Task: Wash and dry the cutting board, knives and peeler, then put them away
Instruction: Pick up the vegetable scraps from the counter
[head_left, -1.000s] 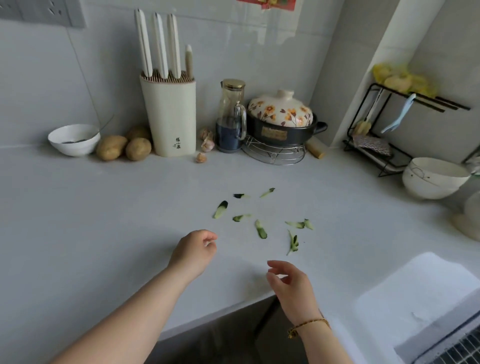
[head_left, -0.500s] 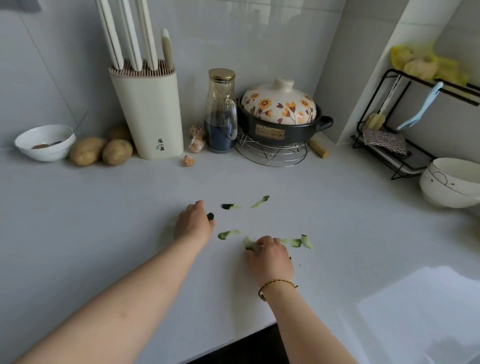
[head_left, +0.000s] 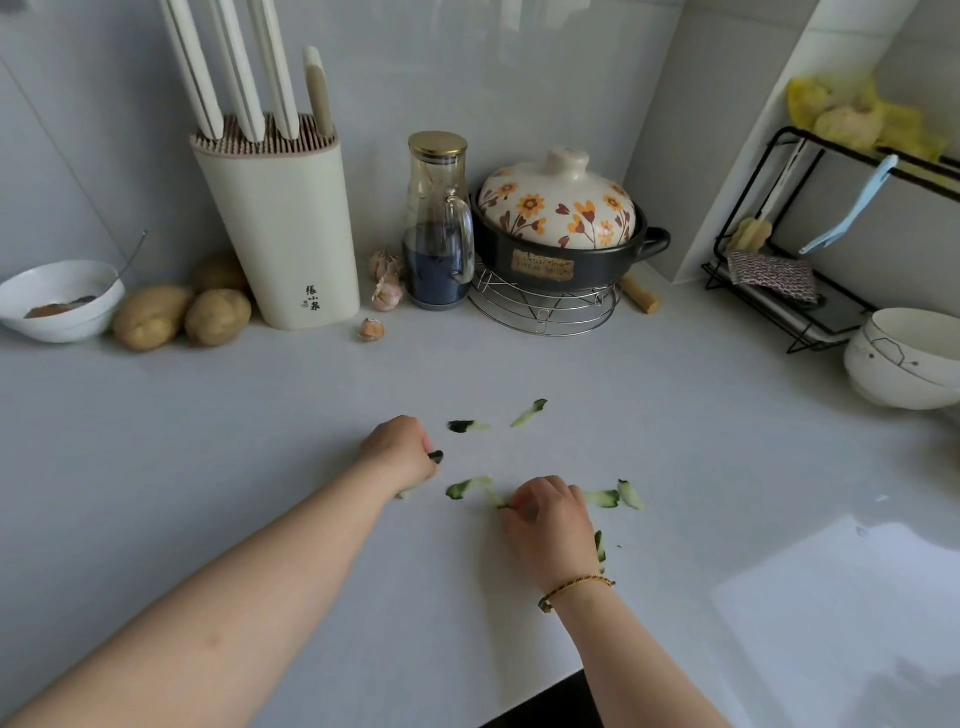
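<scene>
With the knives (head_left: 234, 67) standing in the block (head_left: 280, 228), the left hand (head_left: 400, 457) is pinching a dark peel scrap (head_left: 435, 457) and the right hand (head_left: 550, 519) is pinching a pale strip (head_left: 497, 501) off the worktop (head_left: 208, 441), likely leaving the remaining scraps (head_left: 470, 487) to gather next.

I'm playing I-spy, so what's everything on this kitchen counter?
Knife block: one, cream, back left, handles sticking up.
Potatoes: three, brown, left of it.
Small bowl: one, white, far left.
Glass jug: one, dark liquid, gold lid, centre back.
Garlic: two bulbs, one clove, pale, beside the jug.
Pot: one, black, flowery lid, on wire stand.
Rack: one, black, right.
Big bowl: one, white, far right.
Peelings: several, green, mid-counter.
Left hand: pinching a peeling.
Right hand: pinching a peeling.
</scene>
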